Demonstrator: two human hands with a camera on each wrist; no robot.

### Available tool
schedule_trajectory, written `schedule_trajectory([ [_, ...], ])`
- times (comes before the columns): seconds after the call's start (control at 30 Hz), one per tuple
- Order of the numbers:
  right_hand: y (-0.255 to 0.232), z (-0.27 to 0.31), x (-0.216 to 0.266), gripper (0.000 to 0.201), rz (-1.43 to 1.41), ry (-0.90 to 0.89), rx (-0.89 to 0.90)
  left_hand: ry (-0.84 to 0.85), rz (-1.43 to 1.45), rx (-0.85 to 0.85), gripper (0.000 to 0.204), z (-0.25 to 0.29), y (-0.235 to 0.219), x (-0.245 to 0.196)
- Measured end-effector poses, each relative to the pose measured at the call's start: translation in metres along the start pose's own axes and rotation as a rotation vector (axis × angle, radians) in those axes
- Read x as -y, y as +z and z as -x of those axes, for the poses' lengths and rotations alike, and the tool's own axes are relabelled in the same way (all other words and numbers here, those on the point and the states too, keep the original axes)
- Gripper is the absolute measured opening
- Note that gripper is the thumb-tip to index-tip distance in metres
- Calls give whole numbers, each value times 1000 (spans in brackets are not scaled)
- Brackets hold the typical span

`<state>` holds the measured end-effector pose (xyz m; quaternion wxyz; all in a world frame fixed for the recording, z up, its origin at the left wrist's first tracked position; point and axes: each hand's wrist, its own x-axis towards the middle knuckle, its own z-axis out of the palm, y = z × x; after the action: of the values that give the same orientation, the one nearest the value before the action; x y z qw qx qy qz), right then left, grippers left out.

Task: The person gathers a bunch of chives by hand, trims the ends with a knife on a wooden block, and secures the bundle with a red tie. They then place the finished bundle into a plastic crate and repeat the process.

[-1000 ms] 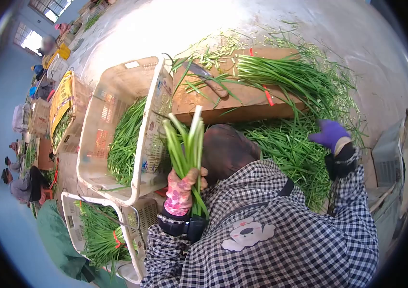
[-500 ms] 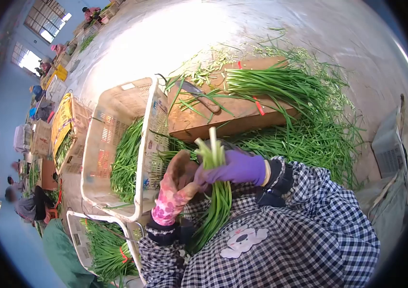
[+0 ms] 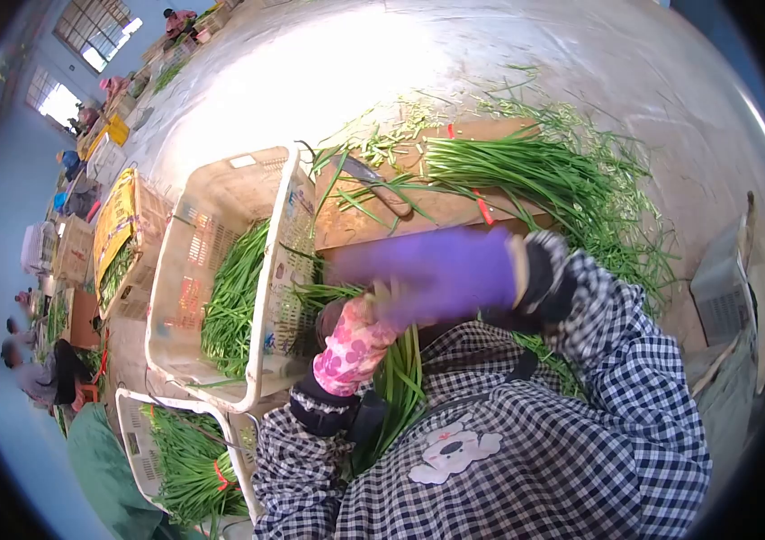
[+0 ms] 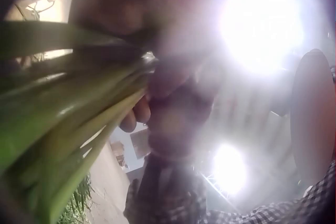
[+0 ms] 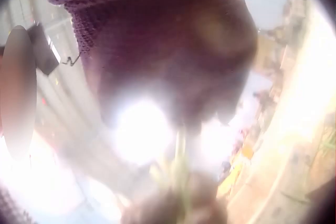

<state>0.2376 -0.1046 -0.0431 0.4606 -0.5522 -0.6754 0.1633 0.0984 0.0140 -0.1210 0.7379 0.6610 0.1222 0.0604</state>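
My left hand (image 3: 355, 346), in a pink flowered glove, grips a small bunch of chives (image 3: 402, 373) in front of my chest. Their green leaves hang down over the checked sleeve and spread wide in the left wrist view, where chives (image 4: 68, 113) fill the left side. My right hand (image 3: 441, 270), in a purple glove, is blurred and passes right over the bunch's pale ends, hiding them from the head view. In the right wrist view pale stalk ends (image 5: 178, 166) show just below the right fingertips; I cannot tell whether those fingers pinch a stalk.
A knife (image 3: 373, 184) lies on a wooden block (image 3: 346, 229) beside a large pile of chives (image 3: 508, 171) with red bands. To the left stands a white crate (image 3: 261, 360) holding chives, with another crate (image 3: 130, 423) below it. Trimmings (image 3: 616, 153) litter the floor. Other people work far left.
My right hand came in from the far right to the bunch, then swept across its top in a blur. The left hand keeps its grip, and the bunch now sits partly behind the purple glove.
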Motion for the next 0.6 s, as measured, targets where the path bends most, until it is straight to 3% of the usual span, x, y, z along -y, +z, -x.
schedule_trajectory([
  [0.03,16,-3,-2,55,91,-132,159,170,-78,-99,23,-4,-1,3],
  [0.07,16,-5,-6,56,151,-155,181,343,-541,-107,21,3,-9,1],
  [0.1,9,-7,-1,56,140,-167,191,337,-545,-126,21,7,-7,-21],
  [0.17,-12,-8,8,61,-591,275,-29,-101,28,101,17,6,-1,-66],
  [0.2,-22,-15,-2,73,-346,250,-160,-35,102,23,14,3,2,-85],
  [0.23,-16,-18,1,73,-352,247,-154,70,85,-3,13,-4,-6,-94],
  [0.27,-6,-25,10,78,-543,165,-213,231,-228,-101,13,-18,-8,-109],
  [0.3,7,-33,21,83,-728,82,-279,274,46,-43,20,-20,-9,-128],
  [0.33,16,-39,29,90,-908,-4,-350,520,169,75,27,-33,-11,-133],
  [0.37,27,-49,23,88,-372,-178,-644,356,524,326,31,-39,-32,-151],
  [0.4,29,-49,20,79,-326,-91,-730,699,44,-49,36,-60,-32,-151],
  [0.43,21,-49,26,71,-283,-2,-814,795,240,229,45,-72,-10,-175],
  [0.47,8,-47,26,71,-271,5,-831,943,120,188,47,-69,16,-209],
  [0.53,-27,-44,15,47,112,249,-592,914,201,368,38,-94,2,-235],
  [0.57,-43,-38,3,34,170,77,-699,884,314,451,33,-96,6,-245],
  [0.6,-75,-31,1,31,314,94,-636,952,273,247,24,-104,20,-238],
])
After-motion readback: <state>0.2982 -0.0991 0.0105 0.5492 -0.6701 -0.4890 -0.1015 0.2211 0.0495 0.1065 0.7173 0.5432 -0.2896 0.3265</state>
